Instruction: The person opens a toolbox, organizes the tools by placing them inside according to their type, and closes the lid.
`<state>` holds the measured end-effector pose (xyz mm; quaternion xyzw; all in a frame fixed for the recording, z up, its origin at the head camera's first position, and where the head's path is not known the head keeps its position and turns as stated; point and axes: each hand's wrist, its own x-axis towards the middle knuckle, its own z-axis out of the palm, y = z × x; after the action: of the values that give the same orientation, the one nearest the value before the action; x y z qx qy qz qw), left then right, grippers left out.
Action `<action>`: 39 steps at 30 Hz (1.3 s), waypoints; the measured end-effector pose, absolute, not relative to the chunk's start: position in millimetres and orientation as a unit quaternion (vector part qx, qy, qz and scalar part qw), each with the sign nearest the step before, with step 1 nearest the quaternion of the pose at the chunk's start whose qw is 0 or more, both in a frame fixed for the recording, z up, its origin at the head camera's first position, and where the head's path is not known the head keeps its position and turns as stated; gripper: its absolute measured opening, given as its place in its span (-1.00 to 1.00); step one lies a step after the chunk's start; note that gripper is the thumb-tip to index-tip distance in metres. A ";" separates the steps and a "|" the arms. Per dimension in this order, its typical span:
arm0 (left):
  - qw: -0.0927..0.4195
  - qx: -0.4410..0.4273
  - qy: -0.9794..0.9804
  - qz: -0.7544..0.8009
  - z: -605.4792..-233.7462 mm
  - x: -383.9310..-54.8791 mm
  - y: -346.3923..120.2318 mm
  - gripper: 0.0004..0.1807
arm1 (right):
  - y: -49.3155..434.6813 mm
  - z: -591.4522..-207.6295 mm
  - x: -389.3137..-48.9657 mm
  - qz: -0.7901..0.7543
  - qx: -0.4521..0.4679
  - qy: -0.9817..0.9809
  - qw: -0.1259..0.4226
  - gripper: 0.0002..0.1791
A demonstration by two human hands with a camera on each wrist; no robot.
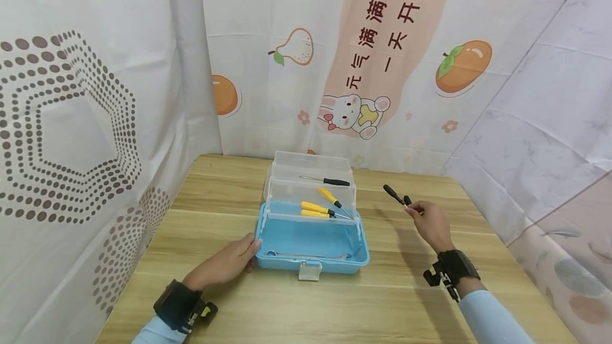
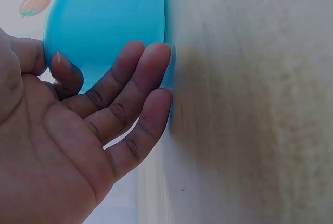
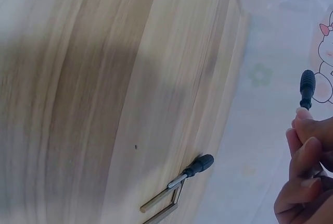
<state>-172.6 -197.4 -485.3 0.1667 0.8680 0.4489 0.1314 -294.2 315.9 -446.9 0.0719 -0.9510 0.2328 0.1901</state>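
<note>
A blue toolbox (image 1: 311, 264) stands unfolded on the table, its clear trays raised behind the open base. My left hand (image 1: 229, 261) holds the box's left side, thumb at the rim and bent fingers against the outer wall (image 2: 109, 21). To the right of the box, my right hand (image 1: 432, 224) pinches a small screwdriver (image 3: 307, 84) with a ribbed black handle; its shaft is mostly hidden by the fingers. Another black-handled screwdriver (image 3: 200, 165) lies on the table near that hand, beside thin brass-coloured bars (image 3: 161, 203).
Several yellow-handled screwdrivers (image 1: 315, 207) lie in the lower clear tray (image 1: 282, 195). A black-handled screwdriver (image 1: 337, 181) rests in the tray above. Along the front of the base lies a metal wrench (image 1: 306, 256). Printed curtains (image 1: 268, 137) hang behind the wooden table (image 1: 334, 312).
</note>
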 end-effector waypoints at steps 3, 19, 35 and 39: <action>0.133 0.164 0.868 0.449 -484.5 -172.0 -197.1 -0.42 | 313.7 -447.3 -295.0 0.232 0.077 -0.949 0.199 -0.87; 0.140 0.166 0.866 0.450 -484.3 -172.4 -197.0 -0.46 | 303.5 -449.9 -293.4 0.242 0.103 -0.938 0.225 -0.87; 0.140 0.170 0.866 0.449 -480.5 -170.5 -196.6 -0.48 | 295.0 -445.0 -292.2 0.247 0.122 -0.931 0.241 -0.88; 0.136 0.175 0.865 0.449 -480.2 -169.8 -196.6 -0.48 | 292.7 -446.0 -292.1 0.246 0.125 -0.928 0.249 -0.90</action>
<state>-169.8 -196.6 -480.2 0.1755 0.8655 0.4491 0.1359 -292.1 292.7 -446.0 0.1248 -0.9284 0.2458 0.2490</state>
